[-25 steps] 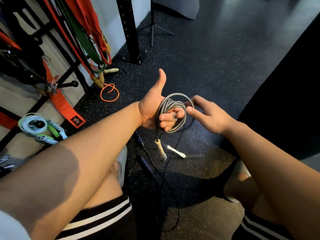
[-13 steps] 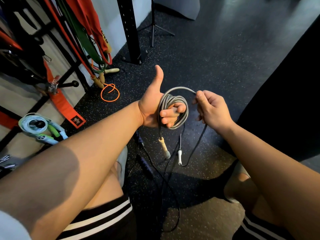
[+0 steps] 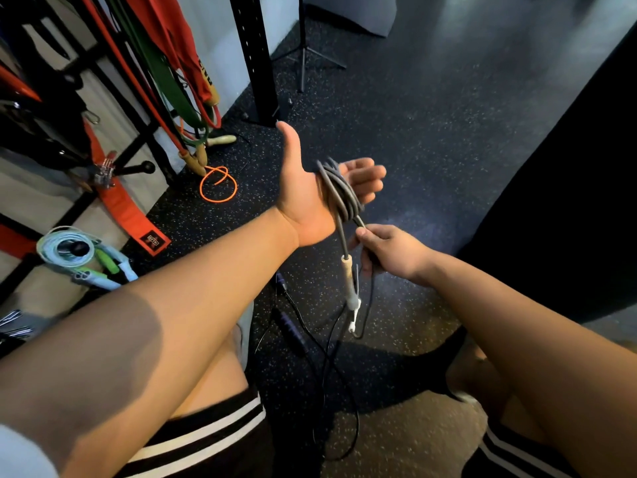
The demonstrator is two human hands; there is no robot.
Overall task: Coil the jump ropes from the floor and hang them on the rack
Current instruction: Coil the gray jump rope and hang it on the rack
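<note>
A grey jump rope is wound in several loops round my left hand. That hand is raised palm-in with the thumb up and the fingers half curled beside the coil. Just below the coil, my right hand pinches the rope's free strand. A beige handle hangs from the coil, and a white handle dangles under it. On the floor between my legs lies a black jump rope with dark handles. The rack stands at the left.
A coiled pale blue rope with green handles hangs on a rack peg. Red and green resistance bands hang there too. An orange rope lies on the floor by the rack. A black post, a tripod stand and a dark bulk surround the spot.
My right hand has swung from the top of the coil down below it, bringing the strand round. My left fingers have loosened from over the coil, and the handles hang closer together.
</note>
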